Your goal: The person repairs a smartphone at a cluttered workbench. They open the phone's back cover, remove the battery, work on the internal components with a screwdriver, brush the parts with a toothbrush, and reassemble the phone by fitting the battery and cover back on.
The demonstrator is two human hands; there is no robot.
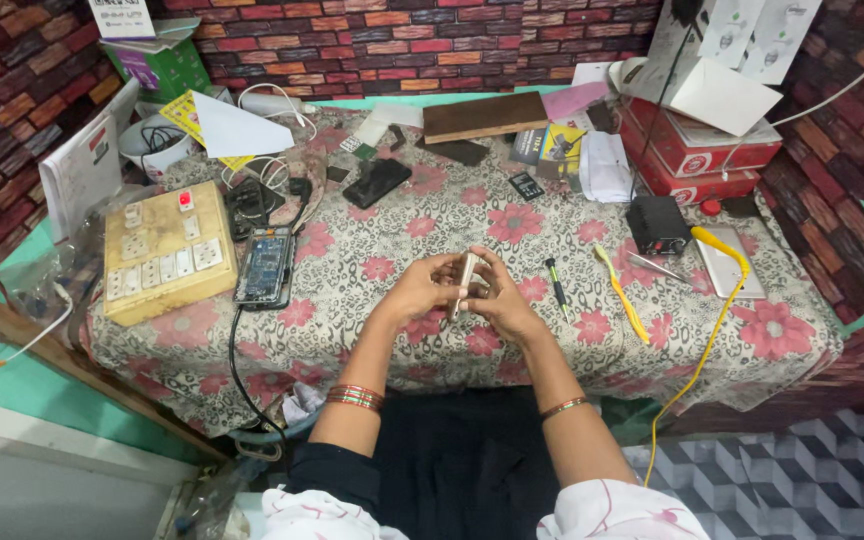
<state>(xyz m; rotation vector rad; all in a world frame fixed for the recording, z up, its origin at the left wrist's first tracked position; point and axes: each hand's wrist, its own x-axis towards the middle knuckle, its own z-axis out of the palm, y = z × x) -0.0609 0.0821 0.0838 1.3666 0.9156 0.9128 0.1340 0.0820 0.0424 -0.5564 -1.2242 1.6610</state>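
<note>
I see both hands meet at the middle of the table, near its front edge. The left hand [420,290] and the right hand [500,300] are closed together on one thin, pale phone [465,285], which they hold upright on its edge, with fingers wrapped on both sides of it. The phone is lifted a little above the flowered cloth [422,225]; I cannot tell if its back cover is on or off, because the fingers hide most of it.

As I judge it, the work on this phone is in an early or middle part: it is in the hands, but no tool is in the hands. The small screwdriver [556,283] lies just to the right of the right hand, untouched, and the yellow tweezers [624,297] lie further right, also apart from the hands.

To the left, an opened phone [265,265] with its inner board showing lies flat on the table, with a black cable going down from it. Beside it, further left, stands a yellowish switch board [164,250]. On the far side a dark phone [377,182] lies face down, and a brown flat block [484,116] is behind it. On the right, a small black box [657,223] and a yellow wire [714,330] that hangs over the table edge.
</note>
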